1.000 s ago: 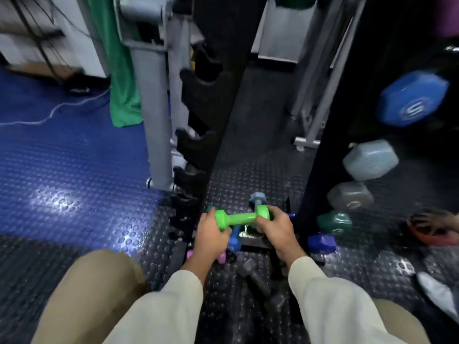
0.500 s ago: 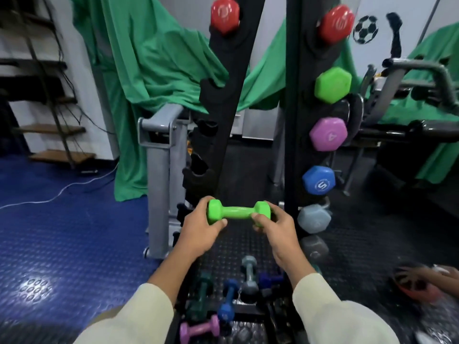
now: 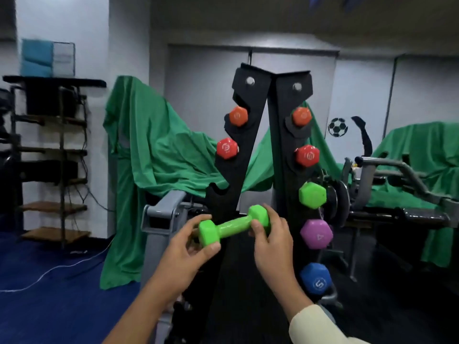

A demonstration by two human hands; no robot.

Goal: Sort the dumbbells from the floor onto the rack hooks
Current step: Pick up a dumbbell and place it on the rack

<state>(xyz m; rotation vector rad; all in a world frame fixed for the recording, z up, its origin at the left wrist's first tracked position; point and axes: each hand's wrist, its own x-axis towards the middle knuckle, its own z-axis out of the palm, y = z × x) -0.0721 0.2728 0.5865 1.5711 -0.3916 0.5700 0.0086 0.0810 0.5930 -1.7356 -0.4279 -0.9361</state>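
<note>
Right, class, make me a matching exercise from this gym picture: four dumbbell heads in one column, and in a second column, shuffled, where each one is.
Column 1
1. lime green dumbbell
2. purple head
3. blue head
4. orange head

Column 2
A. lowest one showing on the right upright
B. held in both hands, off the rack
C. topmost on the right upright
D. just above the blue one

Pairs: 1-B, 2-D, 3-A, 4-C

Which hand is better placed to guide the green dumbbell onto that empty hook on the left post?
Probably the left hand. It grips the green dumbbell at the end nearest the empty hook on the left post; the right hand holds the far end.
</note>
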